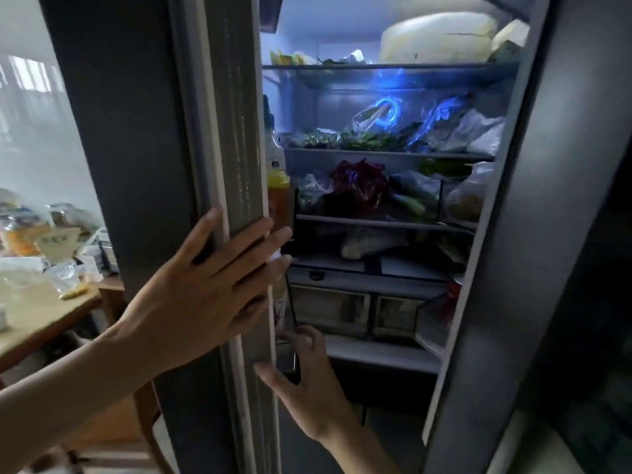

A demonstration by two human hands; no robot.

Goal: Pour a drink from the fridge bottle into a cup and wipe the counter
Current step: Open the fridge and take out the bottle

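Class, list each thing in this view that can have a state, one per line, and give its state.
left fridge door: open, edge facing the camera
right fridge door: open
fridge light: on, blue glow
shelves: full of bagged vegetables
crisper drawers: closed
yellow-capped bottle: upright in the door rack, capped
left hand: open, flat on the door edge
right hand: reaching into the lower door rack; grip unclear

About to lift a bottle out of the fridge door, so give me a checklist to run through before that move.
1. Fridge open: ok, left door swung out.
2. Door held: ok, left hand flat on its edge.
3. Right hand at the door rack: ok, fingers reaching in.
4. Bottle gripped: cannot tell, fingertips hidden.
5. Right bottle chosen: cannot tell; yellow-capped bottle sits higher up.
6. Cup ready: cannot tell, none seen.
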